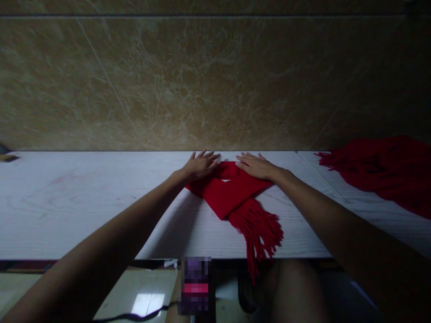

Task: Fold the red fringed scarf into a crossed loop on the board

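A red scarf (222, 197) lies folded into a loop on the white wood-grain table, its two sides crossing toward the front. Its fringe (261, 229) spreads to the front right, and some strands hang over the table's near edge. My left hand (201, 165) rests flat on the loop's upper left, fingers spread. On the upper right of the loop lies my right hand (257, 167), also flat with fingers stretched out. Between the hands, a small gap in the loop shows the white tabletop. Parts of the scarf are hidden beneath both palms.
More red fringed fabric (387, 170) is heaped at the table's right end. A brown marbled tile wall (215, 85) rises along the back edge of the table (84, 202). A small tan object (8, 158) sits at the far left. Below the near edge are legs and a dark cord (134, 316).
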### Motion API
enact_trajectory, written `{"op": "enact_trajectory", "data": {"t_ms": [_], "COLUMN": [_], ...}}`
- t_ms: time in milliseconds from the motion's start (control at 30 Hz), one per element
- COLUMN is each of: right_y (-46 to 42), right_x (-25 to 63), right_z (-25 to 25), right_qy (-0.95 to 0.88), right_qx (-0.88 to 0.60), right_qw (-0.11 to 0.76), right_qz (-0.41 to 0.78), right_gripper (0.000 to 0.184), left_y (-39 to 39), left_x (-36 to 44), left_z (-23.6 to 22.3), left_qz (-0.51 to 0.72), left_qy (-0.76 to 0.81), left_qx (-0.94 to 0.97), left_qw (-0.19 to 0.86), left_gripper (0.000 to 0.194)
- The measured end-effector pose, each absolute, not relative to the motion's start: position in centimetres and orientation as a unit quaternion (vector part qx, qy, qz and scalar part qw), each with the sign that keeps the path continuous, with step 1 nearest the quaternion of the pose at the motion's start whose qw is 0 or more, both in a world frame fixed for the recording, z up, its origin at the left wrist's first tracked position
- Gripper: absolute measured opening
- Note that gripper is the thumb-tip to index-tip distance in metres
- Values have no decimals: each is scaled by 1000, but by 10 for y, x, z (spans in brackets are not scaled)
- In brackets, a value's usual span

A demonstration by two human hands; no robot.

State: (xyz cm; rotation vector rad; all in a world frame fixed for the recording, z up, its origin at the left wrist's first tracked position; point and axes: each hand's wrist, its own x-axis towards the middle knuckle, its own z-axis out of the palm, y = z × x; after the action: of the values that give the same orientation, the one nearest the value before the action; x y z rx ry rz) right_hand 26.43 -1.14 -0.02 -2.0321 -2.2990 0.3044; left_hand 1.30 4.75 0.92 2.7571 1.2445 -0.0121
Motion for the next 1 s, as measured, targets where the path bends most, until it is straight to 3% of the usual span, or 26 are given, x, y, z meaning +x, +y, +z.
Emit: {"op": "enact_trajectory", "data": {"t_ms": [300,1000], "right_y": [-10,-2], "right_x": [238,247], "right_z": [-24,-39], "right_qy": [-761,-769], "right_qx": [-644,-635], "right_qw": [23,49], "right_qz": [66,60], "right_gripper": [72,71], "left_y": [37,39], "left_x": [40,37], "left_z": [-13,-15], "left_qz": [-29,-14], "left_qy": [388,375], "left_qx": [920,925], "left_qw": [51,69], "left_gripper": [66,69]}}
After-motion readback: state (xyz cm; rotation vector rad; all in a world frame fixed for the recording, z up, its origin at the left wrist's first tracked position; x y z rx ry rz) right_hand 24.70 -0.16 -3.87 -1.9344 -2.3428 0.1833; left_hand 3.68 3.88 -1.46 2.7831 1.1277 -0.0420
